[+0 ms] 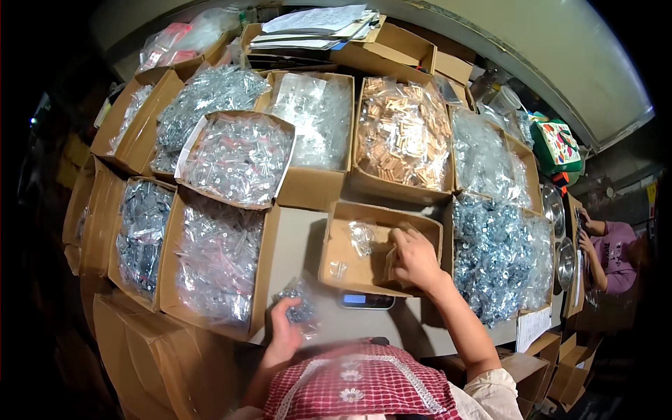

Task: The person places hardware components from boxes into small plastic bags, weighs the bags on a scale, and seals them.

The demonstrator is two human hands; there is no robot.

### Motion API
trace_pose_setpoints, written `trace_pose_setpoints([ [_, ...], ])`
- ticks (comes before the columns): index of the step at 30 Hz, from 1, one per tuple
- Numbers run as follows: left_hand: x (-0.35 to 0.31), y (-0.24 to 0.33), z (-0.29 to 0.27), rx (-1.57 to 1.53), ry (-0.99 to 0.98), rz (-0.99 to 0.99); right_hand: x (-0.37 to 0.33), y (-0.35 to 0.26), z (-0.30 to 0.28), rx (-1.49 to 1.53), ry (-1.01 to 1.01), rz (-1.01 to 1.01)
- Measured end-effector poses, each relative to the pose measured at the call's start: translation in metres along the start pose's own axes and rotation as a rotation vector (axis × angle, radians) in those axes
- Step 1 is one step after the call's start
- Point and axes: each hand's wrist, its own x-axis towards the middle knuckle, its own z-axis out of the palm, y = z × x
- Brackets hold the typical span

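Observation:
My left hand (283,332) holds a clear plastic bag (301,308) of small bluish metal parts between thumb and fingers, just left of the scale. The bag is somewhat blurred. My right hand (414,257) reaches into a shallow cardboard box (334,238), its fingers bent and pressed together at the right side of the box. What they grip is mostly hidden; a clear, brownish bit shows beside them. Also in this box lie a small clear bag (362,239) and another little bag (338,269). Under the box's front edge shows a digital scale (366,301) with a lit blue display.
Cardboard boxes of bagged parts surround the table: copper-coloured pieces (404,133) behind, bluish parts (490,255) at right, silver ones (217,262) at left. A tilted box (234,157) rests atop others. Metal bowls (565,262) stand at right, near another person (616,255).

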Motion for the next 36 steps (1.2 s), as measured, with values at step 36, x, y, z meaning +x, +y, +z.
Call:
trace_pose_setpoints([
  [36, -0.009, 0.041, 0.158, 1.032, -0.601, 1.245, -0.092, -0.013, -0.052, 0.594, 0.556, 0.382],
])
